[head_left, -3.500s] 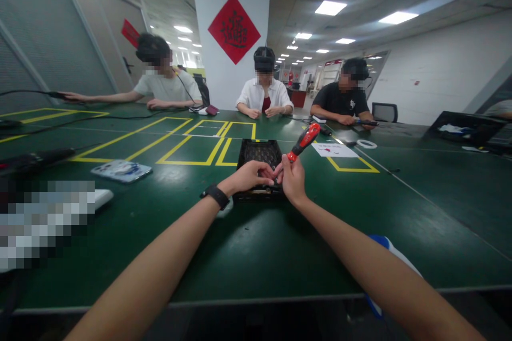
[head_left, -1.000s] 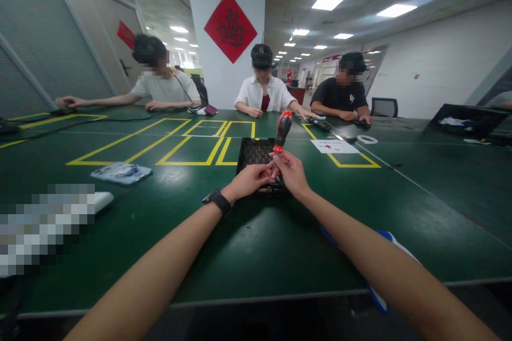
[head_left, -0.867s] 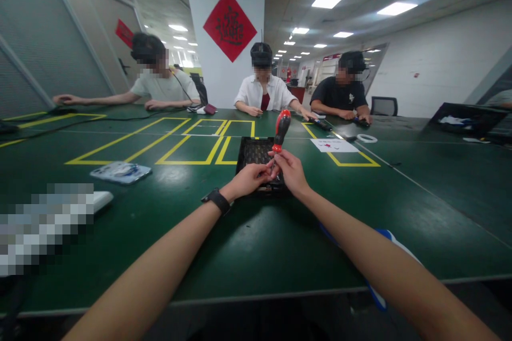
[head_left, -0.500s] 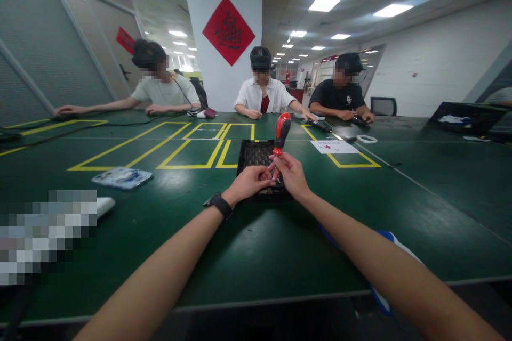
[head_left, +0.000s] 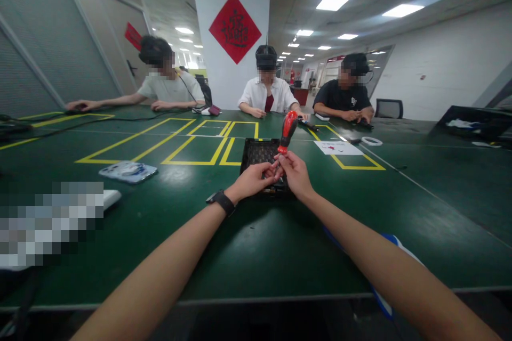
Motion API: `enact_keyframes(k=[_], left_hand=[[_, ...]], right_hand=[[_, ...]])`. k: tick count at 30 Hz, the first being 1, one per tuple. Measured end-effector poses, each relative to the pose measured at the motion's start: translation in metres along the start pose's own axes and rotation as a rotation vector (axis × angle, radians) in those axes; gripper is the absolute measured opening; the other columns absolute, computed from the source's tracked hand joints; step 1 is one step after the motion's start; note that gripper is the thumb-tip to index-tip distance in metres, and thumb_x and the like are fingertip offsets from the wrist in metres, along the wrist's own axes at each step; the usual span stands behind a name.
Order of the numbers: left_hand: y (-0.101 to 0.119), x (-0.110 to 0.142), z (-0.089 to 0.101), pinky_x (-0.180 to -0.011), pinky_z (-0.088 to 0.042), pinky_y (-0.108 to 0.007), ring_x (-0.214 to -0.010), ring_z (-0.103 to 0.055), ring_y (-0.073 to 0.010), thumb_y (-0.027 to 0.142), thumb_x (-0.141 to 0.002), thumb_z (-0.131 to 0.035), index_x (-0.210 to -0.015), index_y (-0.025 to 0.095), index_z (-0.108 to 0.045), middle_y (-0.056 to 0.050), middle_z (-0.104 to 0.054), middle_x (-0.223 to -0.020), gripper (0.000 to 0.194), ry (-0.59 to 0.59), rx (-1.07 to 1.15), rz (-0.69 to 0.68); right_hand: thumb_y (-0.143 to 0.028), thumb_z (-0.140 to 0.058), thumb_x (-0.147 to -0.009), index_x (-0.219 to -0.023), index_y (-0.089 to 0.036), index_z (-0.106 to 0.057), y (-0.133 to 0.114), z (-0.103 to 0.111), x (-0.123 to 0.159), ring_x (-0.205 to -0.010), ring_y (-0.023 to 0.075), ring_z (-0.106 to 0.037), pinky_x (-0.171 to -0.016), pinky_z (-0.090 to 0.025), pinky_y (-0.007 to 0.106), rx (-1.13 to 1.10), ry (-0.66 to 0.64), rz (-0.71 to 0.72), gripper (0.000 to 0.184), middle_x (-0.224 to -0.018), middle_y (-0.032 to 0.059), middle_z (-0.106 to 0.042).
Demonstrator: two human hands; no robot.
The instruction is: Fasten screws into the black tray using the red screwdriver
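Note:
A screwdriver (head_left: 288, 130) with a red and black handle points up, its handle tilted slightly right. My right hand (head_left: 298, 173) is closed, fingertips pinching it just below the handle. My left hand (head_left: 253, 178), a black watch (head_left: 222, 202) on its wrist, is also closed, thumb and fingers pinched beside the lower shaft. Whatever sits between those left fingers is too small to make out. Under both hands lies a black open tray (head_left: 261, 150) with a patterned inside. The hands hide its near part and the screwdriver's tip.
Three people sit along the far side of the green table (head_left: 192, 256). A phone (head_left: 128, 171) lies to the left, near a blurred-out white object (head_left: 52, 224). A paper sheet (head_left: 338, 148) and a white ring (head_left: 372, 141) lie right. Yellow tape (head_left: 192, 163) marks the tabletop.
The view has shifted slightly, moving the scene right. The screwdriver leans a little more to the right. Both hands stay at the tray. The middle person's outstretched hand has drawn back somewhat.

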State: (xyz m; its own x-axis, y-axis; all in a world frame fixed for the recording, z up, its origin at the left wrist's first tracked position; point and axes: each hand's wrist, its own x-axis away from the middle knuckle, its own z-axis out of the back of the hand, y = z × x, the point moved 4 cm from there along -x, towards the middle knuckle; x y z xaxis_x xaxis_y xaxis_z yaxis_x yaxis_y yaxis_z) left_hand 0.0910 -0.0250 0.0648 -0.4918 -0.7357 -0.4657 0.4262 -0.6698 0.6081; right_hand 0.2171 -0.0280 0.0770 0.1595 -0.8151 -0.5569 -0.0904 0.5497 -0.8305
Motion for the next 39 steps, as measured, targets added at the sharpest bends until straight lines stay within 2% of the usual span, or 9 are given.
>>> enact_keyframes(k=[5,12,15,19,23,26,31,36,39], left_hand=[[-0.005,0.000,0.000,-0.060,-0.039,-0.021,-0.061,-0.052,-0.0111,0.039,-0.075,-0.056,-0.071,0.013,-0.061,0.000,-0.061,-0.067,0.026,0.008,-0.030,0.053],[-0.001,0.001,0.000,-0.072,-0.042,-0.024,-0.076,-0.060,-0.0144,0.028,-0.080,-0.050,-0.083,0.014,-0.066,-0.003,-0.068,-0.081,0.021,-0.085,0.065,-0.003],[-0.001,0.000,-0.001,-0.073,-0.043,-0.024,-0.076,-0.060,-0.0147,0.029,-0.080,-0.051,-0.087,0.014,-0.066,-0.003,-0.068,-0.083,0.022,-0.082,0.105,0.014],[-0.006,-0.001,-0.001,-0.063,-0.042,-0.023,-0.065,-0.056,-0.0128,0.037,-0.075,-0.057,-0.078,0.013,-0.064,-0.002,-0.065,-0.072,0.024,-0.009,0.024,0.084],[-0.005,0.000,-0.001,-0.061,-0.040,-0.022,-0.061,-0.053,-0.0113,0.037,-0.075,-0.058,-0.070,0.013,-0.062,0.000,-0.062,-0.065,0.024,-0.022,-0.031,0.065],[-0.001,0.000,0.000,-0.067,-0.041,-0.022,-0.068,-0.057,-0.0128,0.032,-0.077,-0.054,-0.075,0.014,-0.063,-0.001,-0.065,-0.071,0.020,-0.042,-0.035,0.026],[0.000,-0.001,0.000,-0.075,-0.041,-0.024,-0.078,-0.060,-0.0149,0.027,-0.081,-0.049,-0.080,0.014,-0.065,-0.003,-0.068,-0.084,0.021,-0.076,-0.013,-0.005],[0.000,-0.001,0.000,-0.068,-0.040,-0.022,-0.069,-0.057,-0.0128,0.028,-0.080,-0.051,-0.079,0.015,-0.065,-0.001,-0.066,-0.075,0.020,-0.079,-0.017,0.006],[-0.002,-0.001,0.001,-0.063,-0.038,-0.022,-0.063,-0.053,-0.0117,0.037,-0.078,-0.053,-0.074,0.014,-0.065,0.000,-0.062,-0.066,0.026,-0.034,-0.050,0.048]], right_hand=[[-0.045,-0.048,-0.082,-0.087,-0.018,-0.050,0.003,-0.001,0.000,-0.043,0.0061,-0.054,-0.044,-0.044,0.019,-0.016,-0.006,-0.004,0.028,-0.068,-0.0024,-0.058],[-0.049,-0.046,-0.081,-0.092,-0.017,-0.055,0.002,0.000,-0.001,-0.043,0.0071,-0.053,-0.044,-0.047,0.022,-0.017,-0.022,-0.038,0.035,-0.072,0.0006,-0.061],[-0.048,-0.048,-0.081,-0.093,-0.016,-0.056,0.002,0.001,-0.001,-0.044,0.0068,-0.053,-0.044,-0.046,0.021,-0.006,-0.018,-0.038,0.035,-0.073,0.0006,-0.060],[-0.047,-0.051,-0.079,-0.092,-0.016,-0.055,0.003,0.000,-0.001,-0.044,0.0060,-0.052,-0.045,-0.044,0.020,0.005,-0.018,-0.023,0.034,-0.069,-0.0008,-0.059],[-0.045,-0.055,-0.077,-0.085,-0.016,-0.055,0.001,-0.001,-0.001,-0.044,0.0058,-0.050,-0.044,-0.043,0.019,0.029,-0.002,-0.031,0.030,-0.066,-0.0015,-0.059],[-0.043,-0.055,-0.077,-0.084,-0.016,-0.055,-0.001,0.000,-0.001,-0.048,0.0062,-0.050,-0.046,-0.043,0.019,0.027,0.023,-0.034,0.028,-0.067,-0.0011,-0.060],[-0.044,-0.054,-0.078,-0.089,-0.016,-0.055,0.005,0.002,-0.002,-0.047,0.0064,-0.051,-0.043,-0.045,0.020,-0.041,-0.012,-0.090,0.030,-0.076,0.0017,-0.064],[-0.041,-0.058,-0.075,-0.092,-0.015,-0.055,0.012,0.007,-0.005,-0.063,0.0110,-0.060,-0.051,-0.049,0.021,-0.053,0.023,-0.067,0.031,-0.079,0.0045,-0.065],[-0.040,-0.059,-0.075,-0.092,-0.016,-0.053,0.012,0.007,-0.005,-0.063,0.0114,-0.061,-0.051,-0.049,0.021,-0.062,0.031,-0.053,0.030,-0.075,0.0026,-0.065]])
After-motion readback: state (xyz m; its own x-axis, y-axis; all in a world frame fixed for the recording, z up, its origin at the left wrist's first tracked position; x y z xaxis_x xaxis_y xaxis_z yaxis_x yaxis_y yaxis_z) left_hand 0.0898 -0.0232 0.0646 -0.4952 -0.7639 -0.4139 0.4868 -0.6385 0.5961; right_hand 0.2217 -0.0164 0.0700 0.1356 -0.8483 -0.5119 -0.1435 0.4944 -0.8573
